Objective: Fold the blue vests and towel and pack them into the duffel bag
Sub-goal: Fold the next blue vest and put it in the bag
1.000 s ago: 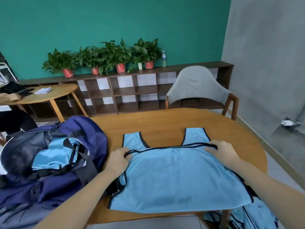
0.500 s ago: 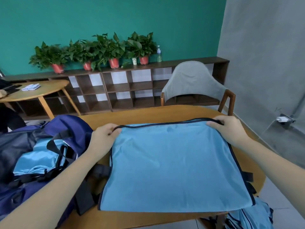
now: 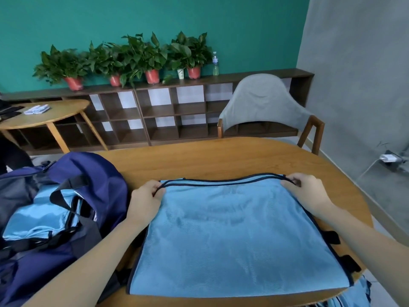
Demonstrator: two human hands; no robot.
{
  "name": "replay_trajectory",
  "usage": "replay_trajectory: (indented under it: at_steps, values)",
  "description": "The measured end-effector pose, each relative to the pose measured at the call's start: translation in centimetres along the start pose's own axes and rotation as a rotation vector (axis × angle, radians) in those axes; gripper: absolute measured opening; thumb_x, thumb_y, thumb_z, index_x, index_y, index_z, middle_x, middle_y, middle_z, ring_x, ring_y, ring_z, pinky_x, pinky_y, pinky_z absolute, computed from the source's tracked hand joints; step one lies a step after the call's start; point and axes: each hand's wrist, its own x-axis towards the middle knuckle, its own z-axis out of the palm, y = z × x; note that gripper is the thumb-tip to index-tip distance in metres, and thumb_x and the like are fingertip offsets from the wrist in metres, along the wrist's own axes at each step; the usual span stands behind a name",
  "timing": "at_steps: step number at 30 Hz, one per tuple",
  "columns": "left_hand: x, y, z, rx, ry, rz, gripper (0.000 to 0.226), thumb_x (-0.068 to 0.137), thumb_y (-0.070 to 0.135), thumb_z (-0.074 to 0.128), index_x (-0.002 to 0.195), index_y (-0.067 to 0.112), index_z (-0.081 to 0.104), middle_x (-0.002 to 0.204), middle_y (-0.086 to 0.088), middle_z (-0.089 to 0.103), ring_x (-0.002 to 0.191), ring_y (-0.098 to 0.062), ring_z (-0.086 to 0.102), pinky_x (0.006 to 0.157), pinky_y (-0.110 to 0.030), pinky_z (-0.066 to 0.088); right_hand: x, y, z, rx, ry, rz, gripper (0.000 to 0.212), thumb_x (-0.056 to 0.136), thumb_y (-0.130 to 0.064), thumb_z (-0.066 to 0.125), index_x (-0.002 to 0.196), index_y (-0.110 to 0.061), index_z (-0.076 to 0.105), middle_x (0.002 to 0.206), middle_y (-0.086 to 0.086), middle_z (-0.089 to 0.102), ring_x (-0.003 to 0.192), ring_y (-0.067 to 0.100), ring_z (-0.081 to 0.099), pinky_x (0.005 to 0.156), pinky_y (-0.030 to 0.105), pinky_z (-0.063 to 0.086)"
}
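A light blue mesh vest [image 3: 232, 235] with dark trim lies folded in half on the wooden table [image 3: 221, 160], its trimmed hem edges lined up at the far side. My left hand [image 3: 146, 200] pinches the far left corner of the vest. My right hand [image 3: 307, 191] pinches the far right corner. The navy duffel bag [image 3: 66, 207] sits open at the left, touching the vest's left side, with shiny light blue fabric [image 3: 42, 216] inside it. More blue vests [image 3: 352, 298] hang below the table's near right edge.
A grey chair [image 3: 263, 107] stands behind the table. A low shelf [image 3: 177, 111] with potted plants [image 3: 141, 56] runs along the teal wall. A small round table [image 3: 44, 116] is at the far left. A power plug [image 3: 389, 158] lies on the floor at right.
Both hands carried the vest's hem up over the shoulder straps and laid it down, so the vest is folded in half. The view shifted slightly.
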Motion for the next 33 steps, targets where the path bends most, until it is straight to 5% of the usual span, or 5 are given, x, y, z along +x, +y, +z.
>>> replay_trajectory:
  at_steps: [11, 19, 27, 31, 33]
  values:
    - [2.7, 2.1, -1.8, 0.187, -0.074, -0.09, 0.034, 0.096, 0.047, 0.057, 0.124, 0.026, 0.058, 0.113, -0.003, 0.069, 0.103, -0.028, 0.063, 0.085, -0.039, 0.052, 1.9, -3.3, -1.5, -0.075, -0.022, 0.109, 0.049, 0.096, -0.052, 0.059, 0.127, -0.015, 0.062, 0.117, 0.004, 0.069, 0.109, 0.025, 0.064, 0.09, 0.038, 0.055]
    - [-8.7, 4.2, 1.9, 0.349, -0.278, 0.177, 0.055, 0.101, 0.052, 0.046, 0.15, 0.027, 0.042, 0.154, 0.002, 0.041, 0.145, -0.02, 0.032, 0.118, -0.038, 0.025, -4.6, -3.4, 2.7, -0.421, -0.32, -0.311, 0.074, 0.09, -0.074, 0.04, 0.147, -0.027, 0.047, 0.154, -0.007, 0.044, 0.143, 0.012, 0.036, 0.12, 0.033, 0.029]
    - [-11.7, 3.8, 3.3, 0.571, -0.358, 0.134, 0.082, 0.089, 0.081, 0.006, 0.159, 0.04, 0.007, 0.169, -0.008, 0.002, 0.154, -0.032, -0.004, 0.124, -0.048, 0.0, -6.3, -2.7, 3.6, -0.606, -0.407, -0.191, 0.091, 0.082, -0.089, 0.008, 0.16, -0.041, 0.006, 0.169, -0.002, -0.003, 0.155, 0.024, -0.009, 0.126, 0.046, -0.003]
    - [-6.8, 3.5, 3.4, 0.617, -0.38, 0.34, 0.076, 0.093, 0.077, 0.008, 0.159, 0.039, 0.016, 0.168, -0.004, 0.013, 0.155, -0.028, 0.004, 0.125, -0.047, 0.003, -7.5, -3.8, 2.8, -0.856, -0.298, -0.118, 0.092, 0.084, -0.088, 0.004, 0.157, -0.036, 0.02, 0.158, 0.013, 0.035, 0.144, 0.033, 0.033, 0.114, 0.043, 0.032]
    - [-2.4, 3.4, 3.3, 0.864, -0.275, 0.41, 0.075, 0.097, 0.071, 0.002, 0.159, 0.032, 0.02, 0.166, -0.007, 0.021, 0.153, -0.033, 0.011, 0.122, -0.055, 0.004, -7.9, -5.1, 2.0, -0.989, -0.121, -0.154, 0.089, 0.085, -0.087, 0.006, 0.12, -0.026, 0.06, 0.099, 0.002, 0.069, 0.09, 0.02, 0.064, 0.073, 0.032, 0.05]
